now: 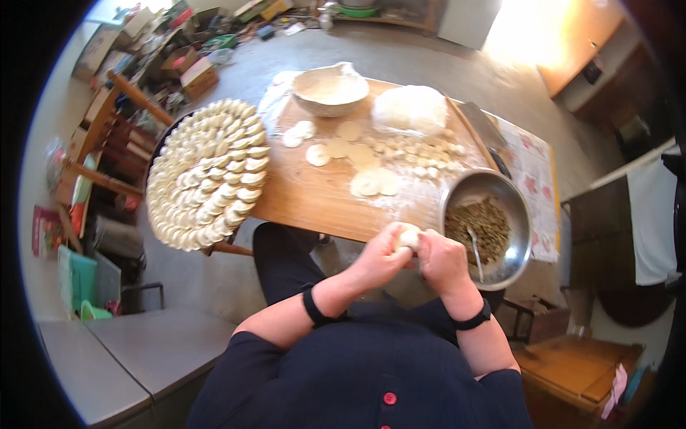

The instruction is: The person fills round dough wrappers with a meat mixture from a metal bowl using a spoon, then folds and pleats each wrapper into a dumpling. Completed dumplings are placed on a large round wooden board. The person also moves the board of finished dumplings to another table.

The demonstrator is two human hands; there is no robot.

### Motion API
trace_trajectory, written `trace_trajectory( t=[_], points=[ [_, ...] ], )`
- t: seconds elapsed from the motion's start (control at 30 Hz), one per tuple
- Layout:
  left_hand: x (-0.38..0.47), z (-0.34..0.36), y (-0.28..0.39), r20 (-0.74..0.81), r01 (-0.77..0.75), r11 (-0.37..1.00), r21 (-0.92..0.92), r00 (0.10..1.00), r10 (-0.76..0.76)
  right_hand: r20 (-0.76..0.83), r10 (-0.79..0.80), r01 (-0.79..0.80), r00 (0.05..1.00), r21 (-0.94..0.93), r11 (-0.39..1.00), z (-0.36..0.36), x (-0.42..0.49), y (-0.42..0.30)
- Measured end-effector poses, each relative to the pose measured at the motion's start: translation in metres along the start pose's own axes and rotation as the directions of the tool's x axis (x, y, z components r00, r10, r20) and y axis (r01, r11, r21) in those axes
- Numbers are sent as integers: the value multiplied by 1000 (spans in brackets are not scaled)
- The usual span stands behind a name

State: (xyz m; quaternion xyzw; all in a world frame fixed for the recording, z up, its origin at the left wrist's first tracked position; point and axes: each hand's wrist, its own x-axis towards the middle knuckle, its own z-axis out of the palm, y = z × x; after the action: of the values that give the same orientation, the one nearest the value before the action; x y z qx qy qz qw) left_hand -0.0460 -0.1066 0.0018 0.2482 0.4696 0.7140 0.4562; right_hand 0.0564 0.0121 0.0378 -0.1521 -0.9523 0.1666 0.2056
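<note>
Both my left hand and my right hand are closed around one dumpling, just off the near edge of the wooden board. Right of them is a steel bowl of chopped filling, with a metal spoon standing in it. Flat dough wrappers lie on the floured board, some overlapping, beside many small dough pieces. Behind these sit a plastic-covered white mass and a bowl of what looks like flour. Rings of folded dumplings cover a round tray at left.
A rolling pin and a broad metal blade lie at the board's right side, over a flowered tablecloth. A wooden chair stands beyond the tray. Cardboard boxes and clutter line the far left wall.
</note>
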Motion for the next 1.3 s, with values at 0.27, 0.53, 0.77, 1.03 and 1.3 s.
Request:
trace_trajectory(
  t=[0.27,0.53,0.77,1.03,1.3],
  points=[
    [-2,-75,21,-167,32,999,-38,985,-38,137,157,-183,978,205,962,6,14,-26],
    [-90,-290,145,-648,39,901,432,708,280,214,239,-287,947,233,929,-10,-37,0],
    [-97,-417,212,-700,471,535,701,600,388,321,350,-446,880,302,843,-4,-65,3],
    [-34,-464,153,-599,553,264,791,609,519,450,384,-487,807,138,863,-21,-44,-9],
    [-22,-464,146,-603,644,114,756,619,503,446,393,-488,804,118,865,-23,-40,-13]
  ],
)
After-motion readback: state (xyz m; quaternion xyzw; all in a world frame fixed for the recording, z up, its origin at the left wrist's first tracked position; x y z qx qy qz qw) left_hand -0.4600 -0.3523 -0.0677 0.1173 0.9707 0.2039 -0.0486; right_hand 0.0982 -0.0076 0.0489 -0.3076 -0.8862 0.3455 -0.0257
